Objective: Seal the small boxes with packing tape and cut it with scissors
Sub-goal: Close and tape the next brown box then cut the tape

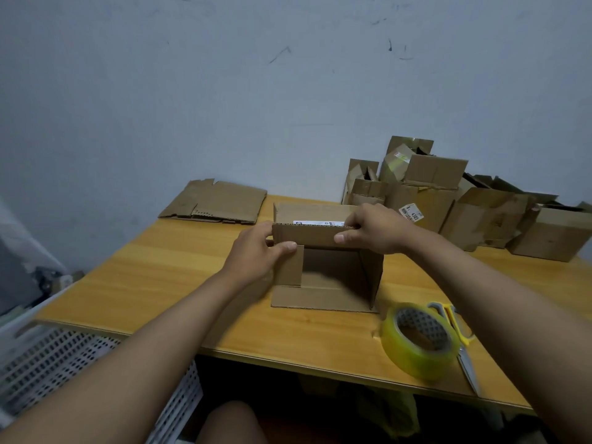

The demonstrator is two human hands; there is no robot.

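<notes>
Left hand (256, 251) and right hand (373, 230) are both pinching the top flap of the open small box (326, 257) lying mid-table (160, 274), with tape roll (419, 341) and scissors (461, 334) sitting near its right.

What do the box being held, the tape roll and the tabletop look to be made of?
Box: brown corrugated cardboard, matte; fluting shows along the top flap edge. Tape roll: glossy yellowish clear plastic film, probably on a cardboard core. Tabletop: wood-grain surface, smooth; possibly laminate.
</notes>
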